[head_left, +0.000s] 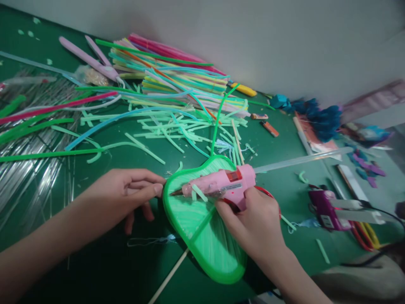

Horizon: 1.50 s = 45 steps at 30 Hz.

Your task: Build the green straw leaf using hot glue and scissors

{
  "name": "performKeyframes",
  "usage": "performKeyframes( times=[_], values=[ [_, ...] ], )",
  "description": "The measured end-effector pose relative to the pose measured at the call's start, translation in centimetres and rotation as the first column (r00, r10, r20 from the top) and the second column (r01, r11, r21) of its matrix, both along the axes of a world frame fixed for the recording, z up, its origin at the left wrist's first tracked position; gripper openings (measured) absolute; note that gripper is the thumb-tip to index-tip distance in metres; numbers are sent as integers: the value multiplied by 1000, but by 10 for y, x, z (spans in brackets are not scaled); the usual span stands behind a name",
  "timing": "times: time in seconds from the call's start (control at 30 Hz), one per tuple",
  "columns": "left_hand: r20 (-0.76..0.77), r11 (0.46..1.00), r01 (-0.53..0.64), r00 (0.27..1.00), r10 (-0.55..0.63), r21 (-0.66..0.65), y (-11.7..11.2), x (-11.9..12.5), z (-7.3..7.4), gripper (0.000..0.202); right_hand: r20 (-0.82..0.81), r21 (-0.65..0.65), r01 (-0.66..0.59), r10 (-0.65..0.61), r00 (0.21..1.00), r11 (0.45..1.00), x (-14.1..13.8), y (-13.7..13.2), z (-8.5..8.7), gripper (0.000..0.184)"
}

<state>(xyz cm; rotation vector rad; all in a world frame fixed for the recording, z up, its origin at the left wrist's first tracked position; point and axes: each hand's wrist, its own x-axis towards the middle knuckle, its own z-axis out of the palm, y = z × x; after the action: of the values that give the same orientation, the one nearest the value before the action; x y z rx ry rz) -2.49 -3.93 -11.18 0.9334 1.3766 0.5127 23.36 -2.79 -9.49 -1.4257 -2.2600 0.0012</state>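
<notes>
A green, rounded fan-like piece (218, 249) with a fuzzy bright green rim lies tilted in front of me, a thin wooden stick (169, 276) running out from its lower edge. At its left rim my left hand (133, 196) is closed, thumb and forefinger pinching the edge; the lower fingers hang loose. My right hand (257, 215) grips a pink hot glue gun (236, 185), its nozzle pointing left just over the left part of the piece. A clear glue stick (303, 160) juts from the gun's back. Short pale green pieces (199, 193) stick to the gun's barrel.
Bundles of coloured pipe cleaners (183, 80) and cut pale green strips (177, 126) spread across the green table (104, 257). A pink hair straightener (91, 59) lies back left. On the right are a lighter (269, 128), a purple device (329, 209) and scissors handles (367, 236).
</notes>
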Motion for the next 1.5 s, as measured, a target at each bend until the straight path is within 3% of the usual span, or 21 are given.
performKeyframes(
  times=[0.53,0.83,1.0,1.27,1.5],
  values=[
    [-17,1000,-4,1000,4,-6,0,-1,1,41,5,-2,-36,36,999,999,2,-2,2,29],
    [-18,1000,-5,1000,5,13,-1,-1,-2,34,-9,-24,-45,45,999,999,6,-5,0,20],
    [19,1000,5,1000,-5,11,-2,-2,-2,38,-5,-17,-73,73,997,997,6,-6,0,6],
    [-14,1000,-12,1000,12,-15,-1,0,2,38,-1,6,-105,105,994,994,8,-7,-2,14],
    [-37,1000,0,999,0,-23,-3,-2,1,42,-5,-87,-107,107,994,990,14,-10,-4,15]
  ],
)
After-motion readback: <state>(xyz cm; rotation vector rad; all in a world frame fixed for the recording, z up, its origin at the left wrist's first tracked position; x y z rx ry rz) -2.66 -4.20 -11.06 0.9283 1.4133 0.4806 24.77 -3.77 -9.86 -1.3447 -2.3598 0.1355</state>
